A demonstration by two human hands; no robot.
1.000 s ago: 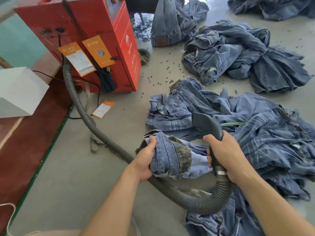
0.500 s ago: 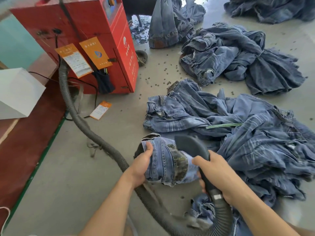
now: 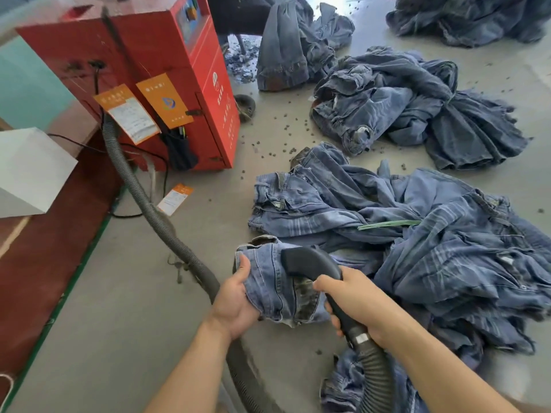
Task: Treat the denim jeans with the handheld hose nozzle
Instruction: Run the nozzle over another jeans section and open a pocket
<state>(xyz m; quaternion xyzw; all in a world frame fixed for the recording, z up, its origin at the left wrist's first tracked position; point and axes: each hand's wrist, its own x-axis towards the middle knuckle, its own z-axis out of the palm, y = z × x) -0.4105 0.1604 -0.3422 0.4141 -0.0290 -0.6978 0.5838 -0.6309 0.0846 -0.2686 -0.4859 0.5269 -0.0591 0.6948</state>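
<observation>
- Right hand (image 3: pixel 354 299): fingers wrapped around the neck of the black hose nozzle (image 3: pixel 310 262); the nozzle head lies against the denim held just to its left.
- Left hand (image 3: pixel 235 302): grasping a bunched jeans leg (image 3: pixel 274 281) from the side away from the nozzle, thumb over the fabric's upper edge; the leg's dark turned-up cuff (image 3: pixel 304 296) faces the camera.
- Corrugated hose (image 3: pixel 161 216): runs from the nozzle under both forearms, then away over the floor (image 3: pixel 125 308) to the red machine (image 3: pixel 149 81), far left of the nozzle.
- Jeans pile (image 3: pixel 441 254): spread on the floor right of and behind the nozzle, with a green strip (image 3: pixel 387 224) lying across it.
- Tags: two orange cards (image 3: pixel 162 99) hang on the machine's face; a third (image 3: pixel 175 198) lies on the floor at its foot.
- Beyond the nozzle: a second denim heap (image 3: pixel 411 105), a further pile (image 3: pixel 471 16) behind it, and small dark pellets (image 3: pixel 286 126) scattered between heap and machine.
- White box (image 3: pixel 29 171): at the left frame edge, beside the machine.
</observation>
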